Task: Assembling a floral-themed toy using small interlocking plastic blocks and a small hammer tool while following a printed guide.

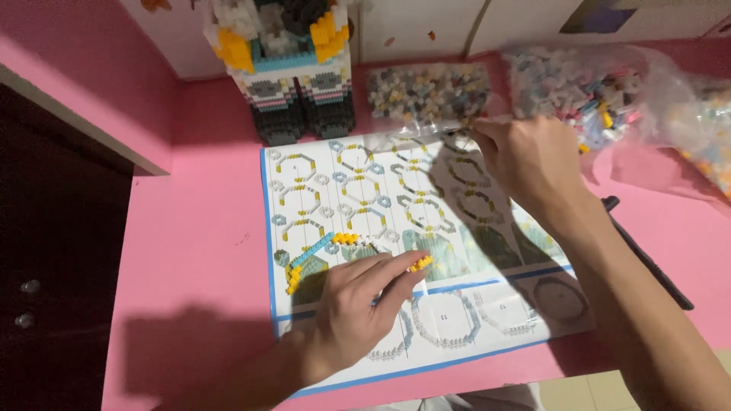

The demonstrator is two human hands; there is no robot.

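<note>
An instruction sheet [358, 190] with printed building diagrams lies on the pink table [205, 243]. On it rests a small flat assembly of blue, yellow and white mini bricks [327, 247]. My left hand [358, 312] lies on the sheet and pinches a small yellow piece [419, 263] at the assembly's right end. My right hand [525, 160] reaches to the back, with its fingertips at the edge of a clear plastic bag of loose mini bricks [426, 91]. Whether it holds a brick is hidden.
A tall built figure of black, white, yellow and blue bricks [293, 68] stands at the back. More clear bags of bricks [586, 87] lie at the back right. A black tool [647, 255] lies to the right, under my forearm. The table's left edge drops to a dark cabinet [53, 251].
</note>
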